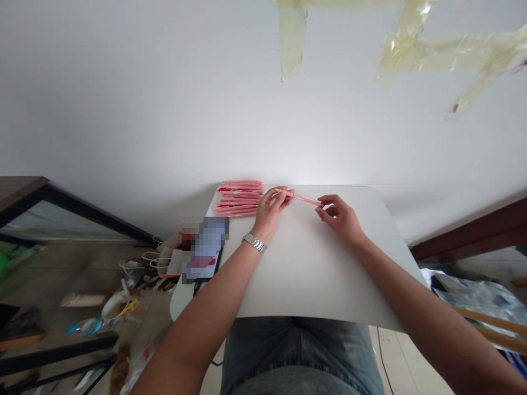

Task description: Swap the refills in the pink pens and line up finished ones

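Note:
A slim pink pen (304, 199) is held out between both hands above the white table, tilted slightly down to the right. My left hand (272, 206), with a metal watch at the wrist, pinches the pen's left part. At its right end, the fingertips of my right hand (338, 215) close on the tip. Just left of my left hand lies a stack of pink pens (241, 198), side by side, with a redder one among them. My left fingers hide part of the held pen.
The small white table (313, 274) stands against a white wall. A phone (206, 249), its screen blurred out, lies at the table's left edge with a cable. Cables, a cup (115, 306) and a bottle (88, 326) are on the floor at left.

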### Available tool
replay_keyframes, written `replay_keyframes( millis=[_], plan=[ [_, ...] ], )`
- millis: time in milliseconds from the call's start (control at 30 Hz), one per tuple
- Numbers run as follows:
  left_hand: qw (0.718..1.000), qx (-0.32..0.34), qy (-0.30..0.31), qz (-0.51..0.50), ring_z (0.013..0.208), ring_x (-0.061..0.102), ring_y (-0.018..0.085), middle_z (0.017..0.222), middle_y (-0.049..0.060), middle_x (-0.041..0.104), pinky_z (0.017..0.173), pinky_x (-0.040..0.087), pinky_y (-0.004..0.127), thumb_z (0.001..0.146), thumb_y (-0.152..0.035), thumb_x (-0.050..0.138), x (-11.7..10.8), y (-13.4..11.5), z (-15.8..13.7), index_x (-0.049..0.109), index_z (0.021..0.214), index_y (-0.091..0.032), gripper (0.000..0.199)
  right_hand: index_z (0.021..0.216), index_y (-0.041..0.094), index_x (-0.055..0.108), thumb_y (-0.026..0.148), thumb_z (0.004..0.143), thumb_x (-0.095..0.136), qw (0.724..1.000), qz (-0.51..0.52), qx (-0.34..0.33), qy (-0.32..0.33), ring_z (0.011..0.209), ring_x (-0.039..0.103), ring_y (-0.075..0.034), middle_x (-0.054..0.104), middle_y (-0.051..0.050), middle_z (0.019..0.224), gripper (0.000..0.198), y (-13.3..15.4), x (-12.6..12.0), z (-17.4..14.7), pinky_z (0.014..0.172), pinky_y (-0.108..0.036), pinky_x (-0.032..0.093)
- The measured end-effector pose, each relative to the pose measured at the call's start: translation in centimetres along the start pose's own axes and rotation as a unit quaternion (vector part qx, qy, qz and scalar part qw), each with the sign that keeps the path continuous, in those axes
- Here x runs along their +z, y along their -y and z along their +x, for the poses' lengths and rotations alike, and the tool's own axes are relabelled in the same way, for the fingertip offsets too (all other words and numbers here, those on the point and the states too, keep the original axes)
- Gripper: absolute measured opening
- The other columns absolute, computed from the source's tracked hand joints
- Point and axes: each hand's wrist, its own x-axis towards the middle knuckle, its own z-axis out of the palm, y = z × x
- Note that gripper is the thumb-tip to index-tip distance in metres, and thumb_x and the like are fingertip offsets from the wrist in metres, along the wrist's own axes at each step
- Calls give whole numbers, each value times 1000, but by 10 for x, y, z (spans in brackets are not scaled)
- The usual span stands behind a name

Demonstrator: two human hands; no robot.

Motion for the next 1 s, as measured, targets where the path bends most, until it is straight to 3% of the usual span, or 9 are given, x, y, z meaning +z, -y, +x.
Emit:
replay_keyframes(
  millis=[633,833,1000],
  plan=[
    [999,-8,31,-3,110,74,24,115,13,77,107,52,44,84,-43,81,2,-3,-3,71,105,-18,34,95,22,66,64,100,47,999,11,8,39,65,63,-17,70,-4,78,46,-3,-1,-1,64,-31,51],
    [1000,-11,10,-8,107,74,23,113,13,78,106,52,43,82,-44,82,1,-1,-1,71,104,-18,35,128,25,57,61,98,54,999,33,-1,21,69,67,-16,70,-6,101,48,-1,0,-2,65,-32,54],
    [1000,-12,-1,-3,102,74,20,113,11,78,103,53,39,83,-44,82,-1,1,0,70,104,-19,34,124,26,58,54,90,68,1000,18,-11,6,66,65,-14,67,-4,108,46,0,1,-2,64,-30,53]
  ],
)
